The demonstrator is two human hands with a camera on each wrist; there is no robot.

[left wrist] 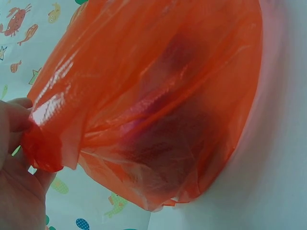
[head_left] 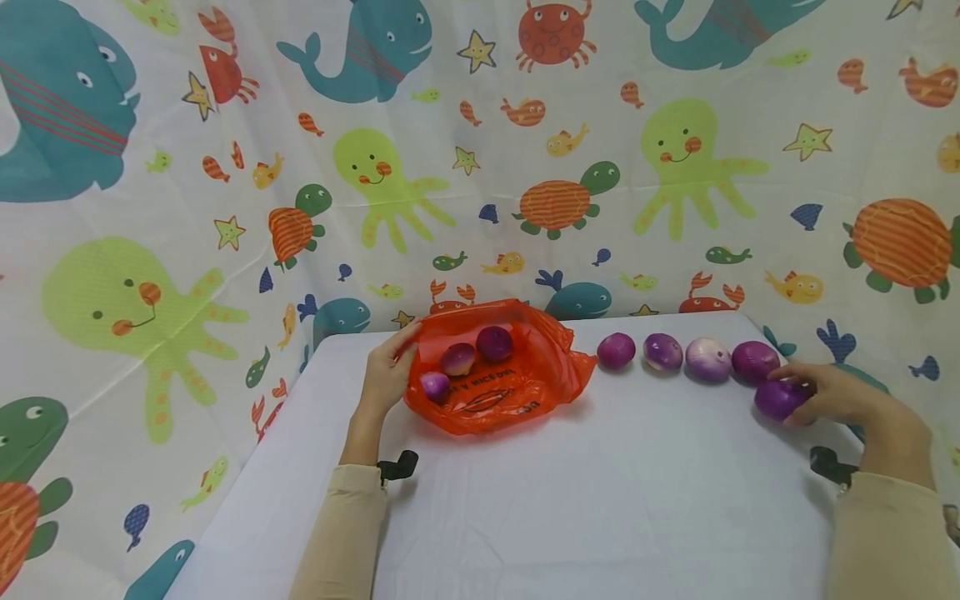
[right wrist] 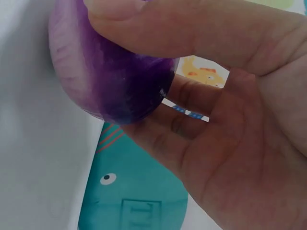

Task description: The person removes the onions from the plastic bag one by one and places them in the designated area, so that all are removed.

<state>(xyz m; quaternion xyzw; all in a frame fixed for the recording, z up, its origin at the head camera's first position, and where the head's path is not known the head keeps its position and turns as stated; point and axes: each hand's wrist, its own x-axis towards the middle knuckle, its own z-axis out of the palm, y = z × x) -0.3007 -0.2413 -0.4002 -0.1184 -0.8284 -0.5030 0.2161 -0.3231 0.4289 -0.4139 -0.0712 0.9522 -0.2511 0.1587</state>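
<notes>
My left hand (head_left: 387, 375) grips the left rim of a red plastic bag (head_left: 551, 392), whose mouth gapes toward me. Three red onions show inside it, one of them a dark red onion (head_left: 494, 342) at the back. In the left wrist view, thumb and fingers pinch a bunched fold of the bag (left wrist: 110, 110). At the table's right side, my right hand (head_left: 843, 396) holds a purple onion (head_left: 780, 400) between thumb and fingers. The right wrist view shows this onion (right wrist: 115, 72) close up, its left side paler; whether it touches the table is unclear.
Several more onions stand in a row along the back of the white table (head_left: 600, 500), among them a pale-topped onion (head_left: 708, 360) and a darker onion (head_left: 755, 362) beside the held one. A curtain (head_left: 480, 167) printed with sea animals hangs behind and at the left.
</notes>
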